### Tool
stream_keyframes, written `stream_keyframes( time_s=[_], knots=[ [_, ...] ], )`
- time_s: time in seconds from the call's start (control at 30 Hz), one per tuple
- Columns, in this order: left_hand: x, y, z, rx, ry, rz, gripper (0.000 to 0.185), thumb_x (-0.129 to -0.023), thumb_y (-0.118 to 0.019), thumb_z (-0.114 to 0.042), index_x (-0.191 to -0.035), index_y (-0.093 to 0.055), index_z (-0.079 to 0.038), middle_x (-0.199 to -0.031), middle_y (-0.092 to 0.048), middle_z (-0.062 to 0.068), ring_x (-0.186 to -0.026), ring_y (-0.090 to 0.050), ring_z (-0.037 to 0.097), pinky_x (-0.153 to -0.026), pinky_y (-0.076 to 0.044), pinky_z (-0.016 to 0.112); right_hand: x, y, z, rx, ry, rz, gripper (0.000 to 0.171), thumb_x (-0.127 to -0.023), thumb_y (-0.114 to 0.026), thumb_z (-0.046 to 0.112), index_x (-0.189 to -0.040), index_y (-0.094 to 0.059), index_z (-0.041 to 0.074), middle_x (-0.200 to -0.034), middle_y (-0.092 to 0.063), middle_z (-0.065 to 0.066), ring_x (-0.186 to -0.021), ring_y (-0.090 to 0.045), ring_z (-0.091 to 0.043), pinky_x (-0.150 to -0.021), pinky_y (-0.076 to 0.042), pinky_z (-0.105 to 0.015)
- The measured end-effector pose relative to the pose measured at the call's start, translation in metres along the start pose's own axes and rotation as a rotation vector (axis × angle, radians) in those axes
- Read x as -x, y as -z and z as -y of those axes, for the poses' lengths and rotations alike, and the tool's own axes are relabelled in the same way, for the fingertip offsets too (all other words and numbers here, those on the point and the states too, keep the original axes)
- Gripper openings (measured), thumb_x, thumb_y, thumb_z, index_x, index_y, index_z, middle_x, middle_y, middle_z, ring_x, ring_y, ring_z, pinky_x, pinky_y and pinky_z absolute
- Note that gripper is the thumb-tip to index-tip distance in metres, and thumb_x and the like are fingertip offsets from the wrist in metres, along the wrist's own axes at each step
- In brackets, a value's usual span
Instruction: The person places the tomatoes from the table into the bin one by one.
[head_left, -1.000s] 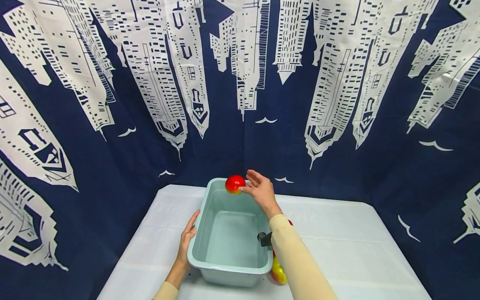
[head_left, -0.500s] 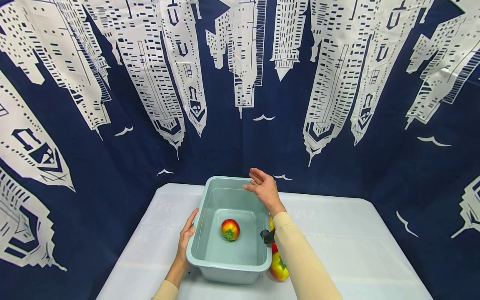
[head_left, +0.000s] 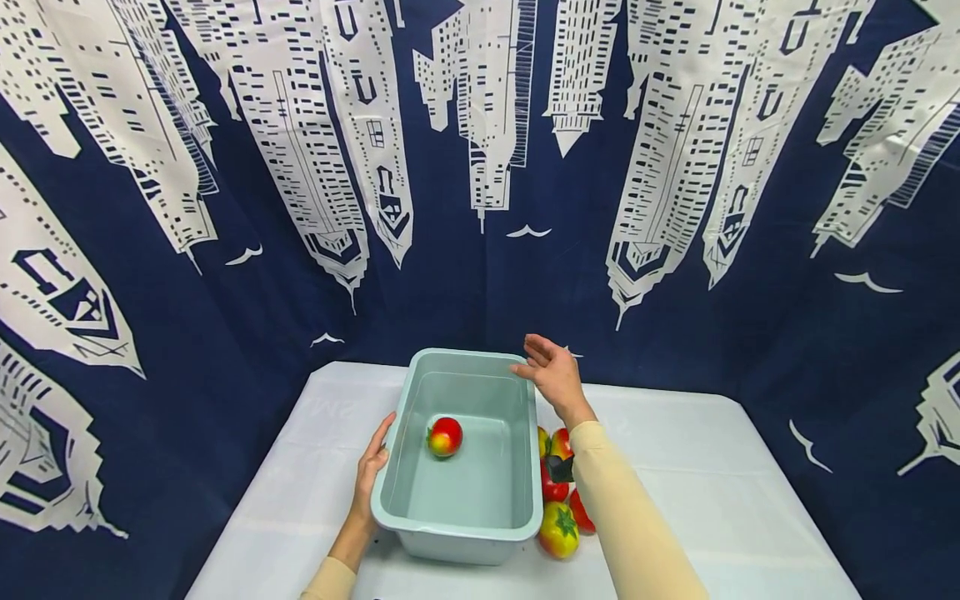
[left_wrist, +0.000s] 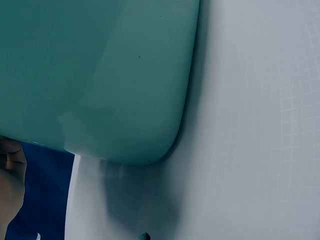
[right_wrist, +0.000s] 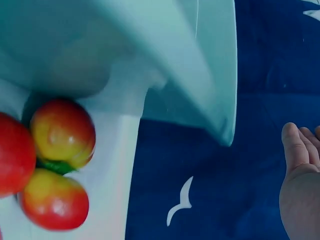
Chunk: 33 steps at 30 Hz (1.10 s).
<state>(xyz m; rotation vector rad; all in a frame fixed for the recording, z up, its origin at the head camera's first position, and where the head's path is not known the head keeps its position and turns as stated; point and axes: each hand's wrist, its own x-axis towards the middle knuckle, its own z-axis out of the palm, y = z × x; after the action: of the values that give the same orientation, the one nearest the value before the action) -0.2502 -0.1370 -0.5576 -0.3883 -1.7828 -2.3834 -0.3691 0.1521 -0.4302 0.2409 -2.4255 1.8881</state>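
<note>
From my remote station I see a table covered in smooth white cloth [head_left: 690, 500], its far corners rounded. Behind it and on both sides hangs a navy-blue fabric backdrop [head_left: 487, 292] printed with white skyscrapers, upside down in my view, and small white gulls. On the table stands a deep, rectangular, pale blue-green plastic basin [head_left: 465, 533] with a rolled rim. One round, glossy red-and-yellow fruit [head_left: 445, 437] with green leaves lies on its floor, toward the left wall. Just outside the right wall, more red-and-yellow fruits [head_left: 558, 530] sit clustered on the cloth, partly hidden by the cream right sleeve [head_left: 637, 517] and a small black device [head_left: 559, 468] at the wrist.

I have the left hand [head_left: 369, 467] against the outside of the basin's left wall, fingers extended along it and touching it, the thumb near the rim. The left wrist camera catches only part of that hand at its edge. The right hand [head_left: 553, 379] is up by the basin's far right corner, fingers loosely extended and thumb apart from them, pointing left; it holds nothing. From the head view I cannot tell whether the thumb touches the rim.
</note>
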Motion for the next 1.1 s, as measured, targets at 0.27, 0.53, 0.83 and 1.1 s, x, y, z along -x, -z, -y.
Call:
stream_keyframes(
  time_s=[0.27, 0.53, 0.83, 1.1],
  knots=[
    [-0.003, 0.003, 0.004, -0.004, -0.007, 0.014, 0.060, -0.094, -0.022, -0.010, -0.155, -0.021, -0.011, -0.161, -0.020, 0.017, -0.138, -0.039, 0.006, -0.106, -0.038, 0.023, 0.006, 0.023, -0.022, 0.052, -0.043, -0.048, 0.068, -0.084, -0.073, 0.012, -0.145, -0.044, 0.005, -0.149, -0.047, -0.013, -0.137, -0.047, -0.026, -0.105, -0.042, -0.039],
    [-0.002, 0.003, 0.002, -0.023, 0.006, 0.003, 0.061, -0.094, -0.021, -0.011, -0.154, -0.022, -0.012, -0.161, -0.021, 0.016, -0.131, -0.044, -0.002, -0.101, -0.041, 0.022, 0.013, 0.043, -0.055, 0.069, -0.126, -0.078, 0.067, -0.085, -0.070, 0.012, -0.145, -0.042, 0.003, -0.150, -0.045, -0.014, -0.138, -0.044, -0.028, -0.109, -0.038, -0.043],
    [0.000, 0.004, 0.001, -0.023, 0.011, 0.010, 0.060, -0.095, -0.021, -0.012, -0.155, -0.021, -0.013, -0.161, -0.021, 0.014, -0.131, -0.044, -0.001, -0.103, -0.040, 0.026, 0.029, 0.047, -0.107, 0.104, -0.253, -0.113, 0.065, -0.086, -0.068, 0.013, -0.143, -0.043, -0.001, -0.148, -0.046, -0.021, -0.136, -0.046, -0.034, -0.108, -0.038, -0.044],
    [-0.002, 0.004, 0.002, -0.029, -0.003, 0.011, 0.059, -0.096, -0.021, -0.012, -0.155, -0.022, -0.014, -0.161, -0.020, 0.015, -0.132, -0.043, 0.000, -0.104, -0.039, 0.025, 0.041, 0.053, -0.142, 0.160, -0.339, -0.107, 0.066, -0.083, -0.069, 0.012, -0.143, -0.044, -0.002, -0.146, -0.047, -0.023, -0.135, -0.046, -0.037, -0.108, -0.038, -0.046]
  ],
)
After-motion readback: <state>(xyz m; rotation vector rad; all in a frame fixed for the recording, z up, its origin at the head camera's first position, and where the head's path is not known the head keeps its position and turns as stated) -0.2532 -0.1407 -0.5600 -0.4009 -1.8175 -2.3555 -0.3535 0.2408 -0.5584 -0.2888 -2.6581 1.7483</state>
